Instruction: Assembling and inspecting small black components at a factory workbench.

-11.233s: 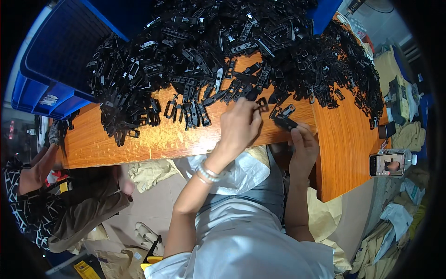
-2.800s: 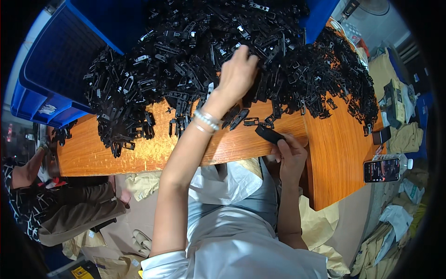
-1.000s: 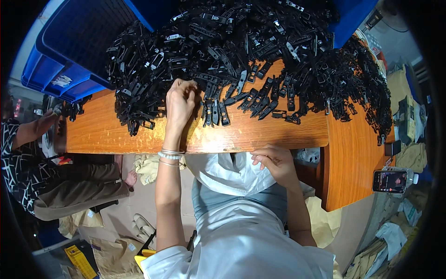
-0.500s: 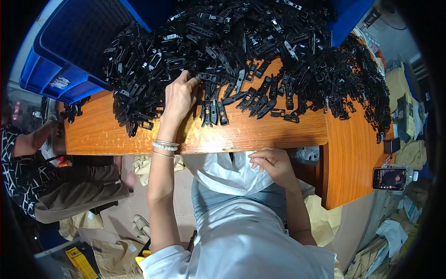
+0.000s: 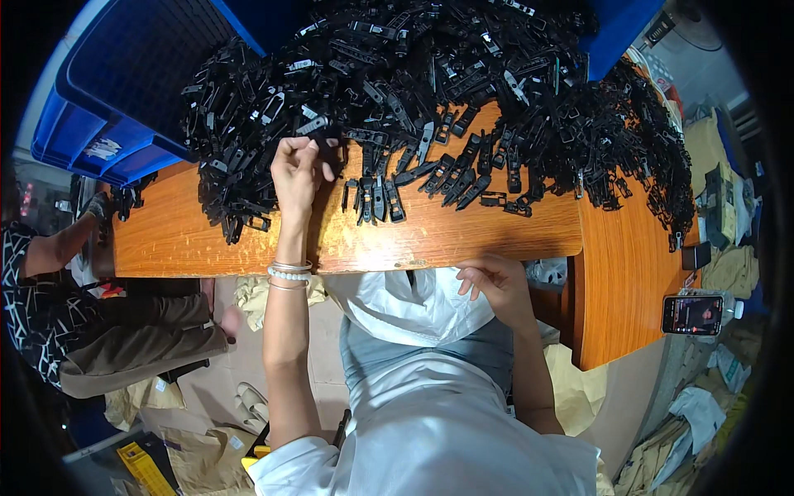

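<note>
My left hand [image 5: 299, 172] is over the front of a large heap of black plastic clip-like parts [image 5: 397, 50]. Its fingers are curled, and what they may hold is hidden. Just beyond the fingertips is a greyish clip-like part [image 5: 313, 126]; I cannot tell whether they touch it. Right of this hand, several clip-like parts [image 5: 379, 201] stand side by side on the wooden table [image 5: 447, 244]. At the table's front edge, my right hand [image 5: 500, 289] is loosely bent, thumb and fingers apart, with nothing visible in it, above white cloth [image 5: 397, 310] on my lap.
A blue crate [image 5: 124, 132] leans at the table's left end, and another blue panel [image 5: 620, 37] rises at the back right. A lit phone [image 5: 693, 316] is beside the right table edge. Another person's arm [image 5: 62, 244] is at far left.
My left hand has drawn back leftward from the row of parts, its fingers curling. My right hand has shifted slightly right along the table edge.
</note>
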`<state>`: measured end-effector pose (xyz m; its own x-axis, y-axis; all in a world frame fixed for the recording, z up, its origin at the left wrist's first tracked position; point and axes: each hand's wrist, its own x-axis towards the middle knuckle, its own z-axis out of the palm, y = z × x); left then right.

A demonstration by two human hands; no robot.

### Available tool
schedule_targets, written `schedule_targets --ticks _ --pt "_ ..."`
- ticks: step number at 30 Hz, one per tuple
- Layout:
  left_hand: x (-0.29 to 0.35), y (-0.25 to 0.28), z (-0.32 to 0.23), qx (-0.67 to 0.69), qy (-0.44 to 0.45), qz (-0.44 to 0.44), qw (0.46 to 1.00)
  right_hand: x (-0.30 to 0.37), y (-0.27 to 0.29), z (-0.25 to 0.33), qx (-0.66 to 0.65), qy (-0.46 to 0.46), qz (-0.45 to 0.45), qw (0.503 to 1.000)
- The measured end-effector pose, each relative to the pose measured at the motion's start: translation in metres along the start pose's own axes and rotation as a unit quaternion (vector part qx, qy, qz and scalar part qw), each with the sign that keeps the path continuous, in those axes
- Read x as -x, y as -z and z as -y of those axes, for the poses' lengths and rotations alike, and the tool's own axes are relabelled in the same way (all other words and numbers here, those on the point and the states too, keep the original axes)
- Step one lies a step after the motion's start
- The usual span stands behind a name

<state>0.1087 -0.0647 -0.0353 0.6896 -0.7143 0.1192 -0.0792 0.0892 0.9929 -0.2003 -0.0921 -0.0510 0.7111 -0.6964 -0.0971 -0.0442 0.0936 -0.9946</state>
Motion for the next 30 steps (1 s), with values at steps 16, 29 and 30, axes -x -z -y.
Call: schedule_targets --ticks 16,29,30 --pt "0.036 -0.015 -0.018 0.222 0.136 0.109 0.959 -0.032 0.034 0.008 0.432 0.143 -0.348 0.819" --pt "0.116 -0.097 -0.033 0.064 0.125 0.323 0.936 -0.004 0.006 0.044 0.268 0.228 -0.156 0.923" --pt "0.117 -0.099 -0.033 0.064 0.125 0.325 0.935 -0.005 0.007 0.042 0.281 0.232 -0.141 0.920"
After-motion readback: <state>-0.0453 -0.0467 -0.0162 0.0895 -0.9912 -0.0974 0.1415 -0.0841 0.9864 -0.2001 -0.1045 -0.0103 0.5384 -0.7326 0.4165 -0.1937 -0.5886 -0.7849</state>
